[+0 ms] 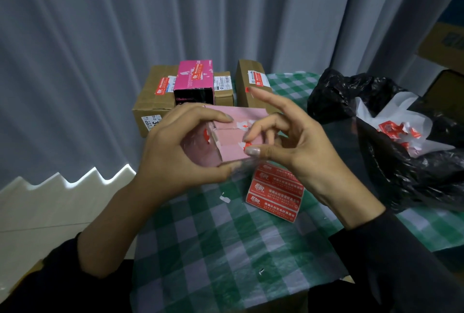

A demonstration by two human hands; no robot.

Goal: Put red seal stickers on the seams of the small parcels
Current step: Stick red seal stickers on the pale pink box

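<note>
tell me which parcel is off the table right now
The pale pink box, held up between the left hand and right hand; the brown cartons and magenta box sit at the back.

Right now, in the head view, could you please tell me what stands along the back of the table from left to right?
A large brown carton, pink-and-black box, small brown box, tall brown carton, black plastic bag.
</note>
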